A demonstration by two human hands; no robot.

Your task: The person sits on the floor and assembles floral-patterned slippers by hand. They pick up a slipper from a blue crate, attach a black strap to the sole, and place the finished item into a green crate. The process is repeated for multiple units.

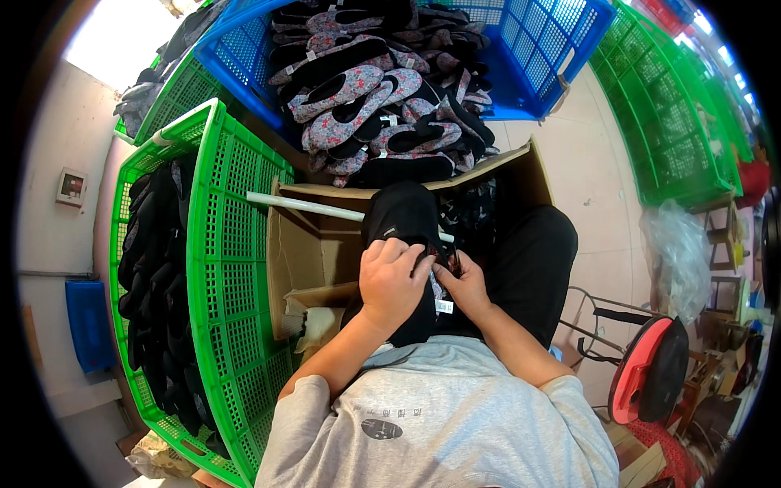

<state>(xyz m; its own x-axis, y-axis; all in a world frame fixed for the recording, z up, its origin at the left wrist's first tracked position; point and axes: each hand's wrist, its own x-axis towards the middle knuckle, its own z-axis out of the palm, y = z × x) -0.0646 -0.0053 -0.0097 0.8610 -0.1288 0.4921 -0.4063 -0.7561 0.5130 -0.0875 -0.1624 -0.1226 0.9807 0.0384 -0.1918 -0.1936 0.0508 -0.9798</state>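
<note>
On my lap lies a floral slipper (438, 286) with a black lining and a white tag, mostly covered by my hands and blending into my dark trousers. My left hand (394, 281) bends over its left side, thumb and fingers closed on the edge. From the right, my right hand (464, 285) pinches the slipper's other edge, close to the left fingertips. A small dark thing shows at the right fingers; I cannot make out what it is. Just beyond my knees, many floral slippers (350, 110) with black soles are heaped by the blue crate.
The blue crate (533, 61) stands ahead. At my left, a tall green crate (236, 268) holds dark slippers (163, 244). An open cardboard box (285, 268) with a white pipe (313, 206) across it sits before me. Right are green crates (663, 122) and a red-and-black stool (639, 370).
</note>
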